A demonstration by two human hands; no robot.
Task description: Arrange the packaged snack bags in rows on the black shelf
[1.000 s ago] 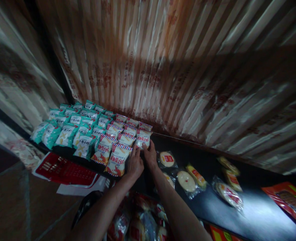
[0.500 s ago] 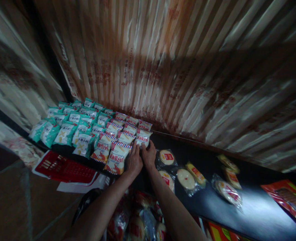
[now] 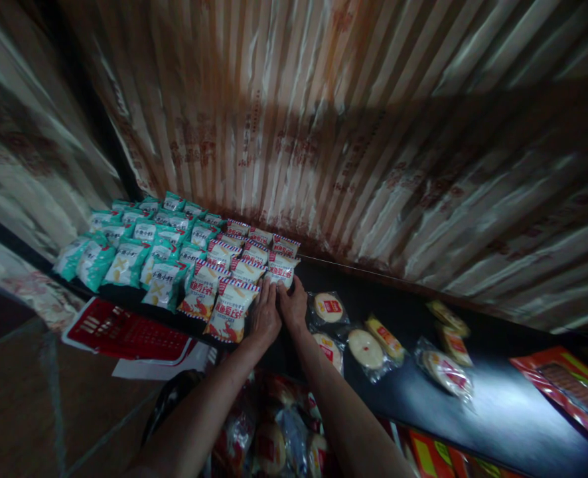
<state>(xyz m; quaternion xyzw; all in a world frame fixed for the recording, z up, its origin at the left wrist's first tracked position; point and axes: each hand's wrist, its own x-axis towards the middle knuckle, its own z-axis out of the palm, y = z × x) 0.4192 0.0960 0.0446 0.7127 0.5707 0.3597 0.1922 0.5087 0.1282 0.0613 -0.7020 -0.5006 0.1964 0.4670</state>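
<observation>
On the dark shelf (image 3: 393,392), a white, red and blue snack bag (image 3: 281,269) leans at the front right of a group of matching bags. My left hand (image 3: 265,318) lies against its lower left side, fingers stretched out and close together, beside the front snack bag (image 3: 231,311). At the lower right edge of the same bag, my right hand (image 3: 294,307) has its thumb and fingers bent on the wrapper. Teal snack bags (image 3: 162,285) stand in rows left of the red and white ones.
Right of my hands lie wrapped round cakes (image 3: 328,307), small yellow packets (image 3: 386,338) and a red flat pack (image 3: 565,392). Below the shelf are more packaged goods (image 3: 269,448). A red printed sheet (image 3: 125,335) hangs at the front left. Pleated sheeting (image 3: 284,133) backs the shelf.
The view has shifted slightly, so the goods appear a little further left. Both hands stay at the same snack bag, with hardly any movement against it.
</observation>
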